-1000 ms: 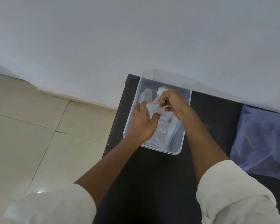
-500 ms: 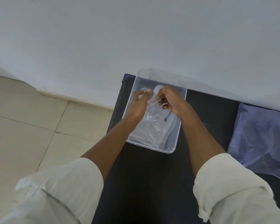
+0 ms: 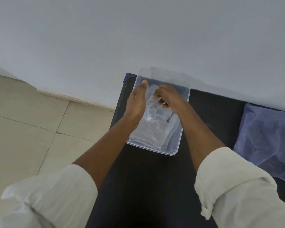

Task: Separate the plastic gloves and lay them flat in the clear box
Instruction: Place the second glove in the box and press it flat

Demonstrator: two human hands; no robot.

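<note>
A clear plastic box (image 3: 178, 146) stands on a black table, its far end against the white wall. Thin clear plastic gloves (image 3: 152, 129) lie stacked inside it, cuffs toward me. My left hand (image 3: 137, 102) is stretched out flat along the box's left side, its fingers reaching the far end and resting on the gloves. My right hand (image 3: 167, 97) is curled over the glove fingers at the far end, pinching the top glove (image 3: 152, 98) between thumb and fingertips.
A bluish plastic bag (image 3: 266, 139) lies on the black table (image 3: 148, 178) to the right of the box. The table's left edge drops to a beige tiled floor (image 3: 31, 125). The wall rises directly behind the box.
A second ago both hands held a bunched glove above the box. It has come down onto the stack, and my left hand has flattened and slid toward the far end.
</note>
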